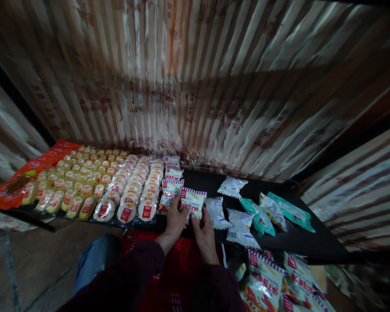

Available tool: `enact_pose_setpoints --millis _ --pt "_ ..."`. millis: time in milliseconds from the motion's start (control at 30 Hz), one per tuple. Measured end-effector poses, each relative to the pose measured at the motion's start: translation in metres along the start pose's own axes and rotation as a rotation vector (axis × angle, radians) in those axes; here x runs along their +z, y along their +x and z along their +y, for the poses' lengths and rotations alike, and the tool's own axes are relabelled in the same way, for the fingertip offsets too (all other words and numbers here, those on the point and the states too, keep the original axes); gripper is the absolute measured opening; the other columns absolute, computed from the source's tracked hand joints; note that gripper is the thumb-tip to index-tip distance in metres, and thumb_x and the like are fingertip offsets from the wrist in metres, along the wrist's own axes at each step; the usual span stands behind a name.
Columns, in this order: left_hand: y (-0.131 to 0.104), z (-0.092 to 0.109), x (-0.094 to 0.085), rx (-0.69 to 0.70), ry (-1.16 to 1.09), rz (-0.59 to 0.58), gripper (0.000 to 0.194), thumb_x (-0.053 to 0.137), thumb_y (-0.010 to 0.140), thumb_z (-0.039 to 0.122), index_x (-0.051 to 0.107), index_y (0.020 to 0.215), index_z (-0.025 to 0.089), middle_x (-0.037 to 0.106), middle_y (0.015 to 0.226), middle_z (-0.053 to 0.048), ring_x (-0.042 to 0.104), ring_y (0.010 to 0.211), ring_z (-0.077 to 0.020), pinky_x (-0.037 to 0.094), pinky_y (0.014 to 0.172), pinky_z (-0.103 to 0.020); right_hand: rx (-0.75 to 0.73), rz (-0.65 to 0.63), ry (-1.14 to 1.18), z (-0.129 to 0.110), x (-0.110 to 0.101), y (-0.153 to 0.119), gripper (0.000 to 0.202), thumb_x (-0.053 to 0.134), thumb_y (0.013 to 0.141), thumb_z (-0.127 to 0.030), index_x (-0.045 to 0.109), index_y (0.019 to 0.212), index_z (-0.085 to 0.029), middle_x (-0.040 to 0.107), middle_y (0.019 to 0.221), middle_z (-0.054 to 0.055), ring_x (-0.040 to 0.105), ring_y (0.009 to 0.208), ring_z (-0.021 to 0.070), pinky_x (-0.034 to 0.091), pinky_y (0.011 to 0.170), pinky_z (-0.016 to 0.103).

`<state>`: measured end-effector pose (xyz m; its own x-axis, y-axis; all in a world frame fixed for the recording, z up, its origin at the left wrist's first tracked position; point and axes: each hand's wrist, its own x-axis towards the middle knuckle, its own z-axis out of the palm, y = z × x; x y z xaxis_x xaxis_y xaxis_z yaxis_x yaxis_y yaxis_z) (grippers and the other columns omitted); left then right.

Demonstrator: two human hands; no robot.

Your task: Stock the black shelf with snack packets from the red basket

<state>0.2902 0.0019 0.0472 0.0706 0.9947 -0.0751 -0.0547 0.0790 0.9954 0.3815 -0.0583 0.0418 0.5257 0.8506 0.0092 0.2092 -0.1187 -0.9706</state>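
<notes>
Both of my hands grip one small snack bag [193, 200], white with red lettering and a striped top edge, held upright near the front of the black shelf [198, 177]. My left hand [174, 222] is closed on its left side, and my right hand [204, 234] on its lower right. Just left of it stands a row of matching snack bags [171, 194], running toward the back. A pale snack bag [216, 212] lies right beside my right hand, with its back side up. The bag's lower edge is partly hidden by my fingers.
Rows of round wrapped cakes [126, 212] and yellow wrapped cakes [69, 199] fill the left, beside orange packets [35, 167]. Loose bags [242, 227] and teal packs [292, 211] lie right. Below are a red crate [172, 277] and more snack bags [263, 281]. Striped sheeting [182, 86] hangs behind.
</notes>
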Motion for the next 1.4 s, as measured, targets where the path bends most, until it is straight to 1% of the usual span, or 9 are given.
enact_pose_setpoints --millis 133,300,367,467,700,900,1067,1233,1400 --pt "0.012 0.012 0.009 -0.009 0.147 0.009 0.031 0.056 0.08 0.021 0.056 0.11 0.016 0.067 0.108 -0.01 0.064 0.099 -0.0205 0.048 0.091 -0.035 -0.023 -0.023 -0.001 -0.007 0.003 0.012 0.078 0.056 0.077 -0.056 0.038 0.14 -0.013 0.067 0.114 0.013 0.063 0.101 0.0263 0.05 0.086 0.039" --pt "0.02 0.023 0.018 -0.002 0.256 0.007 0.038 0.053 0.081 0.02 0.053 0.119 0.02 0.065 0.115 -0.009 0.06 0.107 -0.0207 0.044 0.096 -0.036 -0.031 -0.013 -0.017 -0.004 0.003 0.034 0.074 0.055 0.077 -0.055 0.041 0.137 -0.013 0.07 0.105 0.012 0.066 0.09 0.0252 0.052 0.078 0.038" --pt "0.022 0.024 0.02 -0.005 0.292 0.013 0.04 0.052 0.081 0.019 0.052 0.121 0.022 0.064 0.119 -0.008 0.058 0.111 -0.0206 0.042 0.099 -0.036 -0.034 -0.018 -0.012 -0.002 0.003 0.041 0.072 0.055 0.077 -0.054 0.043 0.136 -0.014 0.07 0.102 0.011 0.066 0.087 0.0249 0.052 0.076 0.037" --pt "0.026 0.024 0.022 -0.005 0.305 0.003 0.043 0.049 0.081 0.016 0.05 0.124 0.021 0.061 0.124 -0.008 0.056 0.116 -0.0206 0.04 0.102 -0.036 -0.026 -0.006 -0.015 0.0 0.002 0.048 0.068 0.056 0.077 -0.053 0.046 0.132 -0.014 0.07 0.101 0.011 0.065 0.086 0.0247 0.052 0.076 0.037" --pt "0.03 0.024 0.026 -0.009 0.351 -0.033 0.051 0.048 0.078 0.013 0.047 0.129 0.019 0.057 0.13 -0.01 0.052 0.121 -0.0207 0.036 0.106 -0.035 0.008 0.015 -0.026 -0.004 -0.001 0.055 0.062 0.055 0.076 -0.052 0.05 0.126 -0.015 0.07 0.097 0.01 0.064 0.08 0.0238 0.051 0.072 0.036" --pt "0.029 0.021 0.029 0.042 0.384 -0.025 0.051 0.047 0.078 0.011 0.047 0.129 0.016 0.055 0.132 -0.012 0.049 0.124 -0.0223 0.036 0.107 -0.037 -0.001 0.026 -0.068 -0.002 -0.001 0.059 0.063 0.053 0.076 -0.053 0.052 0.126 -0.015 0.07 0.099 0.01 0.064 0.085 0.025 0.049 0.077 0.037" --pt "0.033 0.018 0.036 0.09 0.424 -0.007 0.055 0.048 0.076 0.01 0.046 0.131 0.014 0.051 0.136 -0.013 0.046 0.127 -0.0226 0.033 0.11 -0.037 -0.036 0.04 -0.063 -0.001 0.001 0.066 0.063 0.053 0.077 -0.052 0.051 0.128 -0.016 0.068 0.109 0.011 0.062 0.097 0.0254 0.046 0.086 0.038" --pt "0.032 0.015 0.037 0.142 0.447 -0.038 0.058 0.048 0.076 0.011 0.042 0.133 0.011 0.049 0.137 -0.016 0.044 0.129 -0.0231 0.031 0.112 -0.038 -0.04 0.03 -0.042 0.001 0.0 0.068 0.063 0.054 0.077 -0.05 0.05 0.13 -0.015 0.068 0.108 0.011 0.063 0.094 0.0255 0.047 0.085 0.039" --pt "0.031 0.014 0.038 0.174 0.478 -0.048 0.062 0.048 0.076 0.013 0.038 0.137 0.01 0.046 0.139 -0.016 0.04 0.132 -0.0246 0.031 0.112 -0.038 -0.053 0.032 -0.034 0.002 0.0 0.068 0.065 0.054 0.077 -0.051 0.048 0.131 -0.014 0.067 0.11 0.012 0.062 0.097 0.0255 0.046 0.087 0.04"
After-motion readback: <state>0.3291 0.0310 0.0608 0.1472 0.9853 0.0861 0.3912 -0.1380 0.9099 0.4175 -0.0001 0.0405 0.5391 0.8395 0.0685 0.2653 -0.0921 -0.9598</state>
